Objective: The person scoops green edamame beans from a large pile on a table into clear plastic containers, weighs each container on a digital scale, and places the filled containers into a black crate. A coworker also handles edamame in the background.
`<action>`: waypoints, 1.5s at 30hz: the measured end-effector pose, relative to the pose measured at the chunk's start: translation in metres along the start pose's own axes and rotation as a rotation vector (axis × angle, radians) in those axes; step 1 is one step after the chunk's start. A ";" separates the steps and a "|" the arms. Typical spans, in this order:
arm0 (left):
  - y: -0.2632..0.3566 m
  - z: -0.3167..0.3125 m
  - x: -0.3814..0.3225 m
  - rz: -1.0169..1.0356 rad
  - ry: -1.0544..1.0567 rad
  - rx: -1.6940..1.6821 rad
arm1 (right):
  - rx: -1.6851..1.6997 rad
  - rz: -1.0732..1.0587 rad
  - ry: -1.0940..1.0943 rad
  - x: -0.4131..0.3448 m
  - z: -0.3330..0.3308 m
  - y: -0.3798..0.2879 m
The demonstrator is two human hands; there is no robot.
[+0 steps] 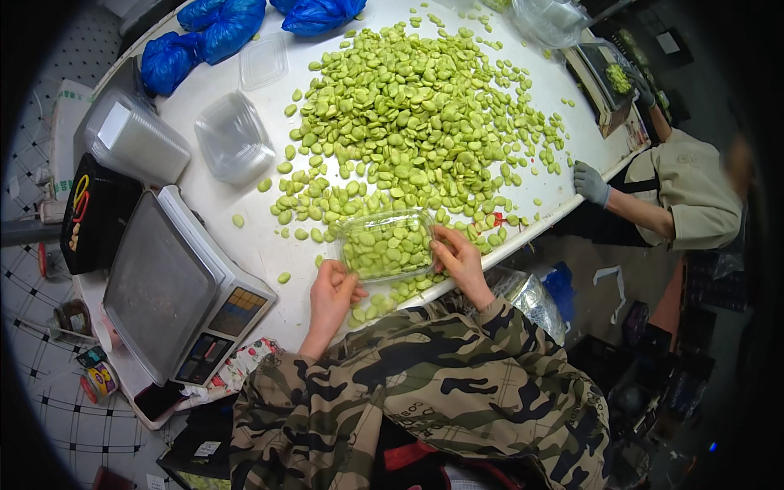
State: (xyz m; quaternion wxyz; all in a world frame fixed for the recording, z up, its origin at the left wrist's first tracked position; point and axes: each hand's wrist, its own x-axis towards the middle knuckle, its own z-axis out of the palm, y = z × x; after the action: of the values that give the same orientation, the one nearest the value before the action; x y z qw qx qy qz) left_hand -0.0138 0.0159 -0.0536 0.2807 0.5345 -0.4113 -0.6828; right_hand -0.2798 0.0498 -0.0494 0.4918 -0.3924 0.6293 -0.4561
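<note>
Between my two hands is a clear plastic container (387, 246) full of shelled green broad beans, with a clear lid over it. My left hand (334, 294) pinches its near left corner between thumb and fingers. At the right edge, my right hand (460, 260) grips the rim the same way. A large heap of broad beans (410, 116) spreads over the white table just beyond the container. Some loose beans (373, 306) lie under and in front of it, close to my jacket.
At left stand a weighing scale (162, 288), stacked clear tubs (138, 138), more nested tubs (236, 138) and a black box (98, 214) with scissors. A loose lid (263, 61) and blue bags (202, 43) lie beyond. At right, a gloved co-worker (686, 190) is beside another scale (597, 86).
</note>
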 end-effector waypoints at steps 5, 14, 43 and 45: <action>-0.001 0.000 0.001 -0.014 -0.001 -0.029 | -0.021 -0.003 0.018 0.001 0.001 0.007; -0.003 0.000 0.001 -0.018 -0.003 -0.092 | 0.067 0.106 0.050 -0.003 0.003 0.013; 0.033 0.011 0.006 0.167 -0.026 -0.663 | 0.387 0.420 -0.344 -0.041 0.023 -0.005; 0.032 0.018 0.002 0.069 -0.090 -0.686 | 0.367 0.328 -0.316 -0.039 0.027 0.000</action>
State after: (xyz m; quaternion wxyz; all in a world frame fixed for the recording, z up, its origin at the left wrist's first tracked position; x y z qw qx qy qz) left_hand -0.0332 0.0025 -0.0256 0.4486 0.3639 -0.1877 -0.7944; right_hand -0.2452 0.0818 -0.0415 0.7136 -0.2560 0.5068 -0.4103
